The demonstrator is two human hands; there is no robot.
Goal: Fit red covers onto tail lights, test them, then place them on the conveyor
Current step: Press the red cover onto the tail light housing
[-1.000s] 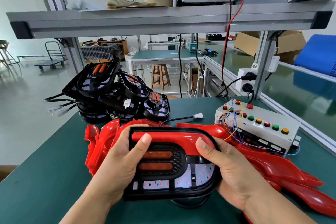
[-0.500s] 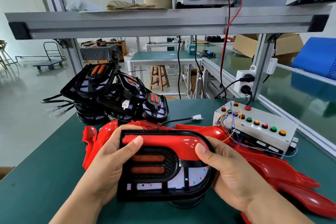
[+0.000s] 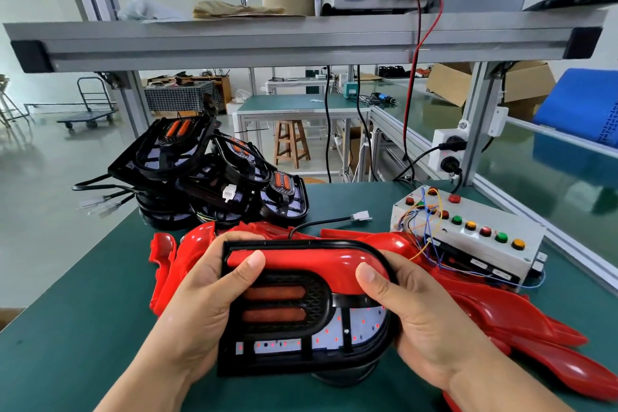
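Both hands grip one tail light (image 3: 301, 314) above the green surface (image 3: 83, 328): left hand (image 3: 204, 298) curled round its left end, right hand (image 3: 414, 311) round its right, thumbs pressing the red cover (image 3: 311, 264) along its top. Spare red covers (image 3: 521, 321) lie behind; bare tail lights (image 3: 207, 177) are stacked beyond.

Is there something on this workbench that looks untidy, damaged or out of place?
Loose coloured wires hang tangled outside the white button box. The black tail lights are heaped unevenly at the far left of the table, with their cables reaching past its edge.
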